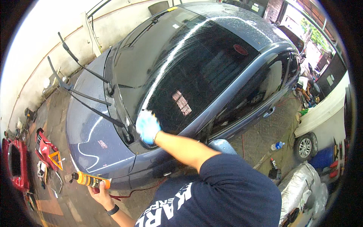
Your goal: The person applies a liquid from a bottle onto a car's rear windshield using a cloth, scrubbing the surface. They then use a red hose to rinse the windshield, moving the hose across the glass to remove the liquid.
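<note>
My left hand (102, 197), with a dark band at the wrist, is wrapped round an orange-yellow bottle (92, 181) with a black cap. The bottle lies tilted nearly flat beside the front of a dark blue-grey car (113, 159). At the lower near corner of the windshield (196, 75), my right hand (148, 127) wears a blue glove and presses against the glass. Its fingers are blurred and closed over something small that I cannot make out. Streaky smears cover the glass above it. Both wiper arms (90, 102) stand lifted off the windshield.
Red car parts (15, 164) and an orange warning triangle (55, 160) are on the floor at left. On the right are a water bottle (278, 145), a wheel (305, 146) and a silver cover (300, 189). Another person (303, 85) crouches beyond the car's rear. A side mirror (222, 146) juts near my arm.
</note>
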Demonstrator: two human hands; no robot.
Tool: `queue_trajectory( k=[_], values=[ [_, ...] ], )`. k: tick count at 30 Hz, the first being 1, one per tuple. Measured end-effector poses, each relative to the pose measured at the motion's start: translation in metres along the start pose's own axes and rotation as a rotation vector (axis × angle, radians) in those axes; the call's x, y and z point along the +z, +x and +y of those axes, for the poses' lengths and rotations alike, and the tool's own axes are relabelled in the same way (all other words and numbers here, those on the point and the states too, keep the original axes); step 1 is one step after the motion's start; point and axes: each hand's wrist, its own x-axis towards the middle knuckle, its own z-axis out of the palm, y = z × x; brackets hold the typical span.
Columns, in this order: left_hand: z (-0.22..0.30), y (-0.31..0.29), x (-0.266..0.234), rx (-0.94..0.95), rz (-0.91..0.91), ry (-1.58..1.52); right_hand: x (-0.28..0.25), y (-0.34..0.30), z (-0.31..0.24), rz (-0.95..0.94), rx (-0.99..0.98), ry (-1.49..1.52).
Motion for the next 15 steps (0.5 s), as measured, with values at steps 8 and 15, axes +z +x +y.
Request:
queue_trajectory(
  k=[8, 15],
  values=[
    [-0.012, 0.019, -0.016, 0.038, 0.012, 0.092, -0.101, -0.04, 0.194, 0.355, 0.158, -0.039],
    [-0.006, 0.015, 0.0, -0.063, -0.015, 0.02, -0.152, -0.134, 0.546, 0.264, 0.737, -0.392]
  ],
)
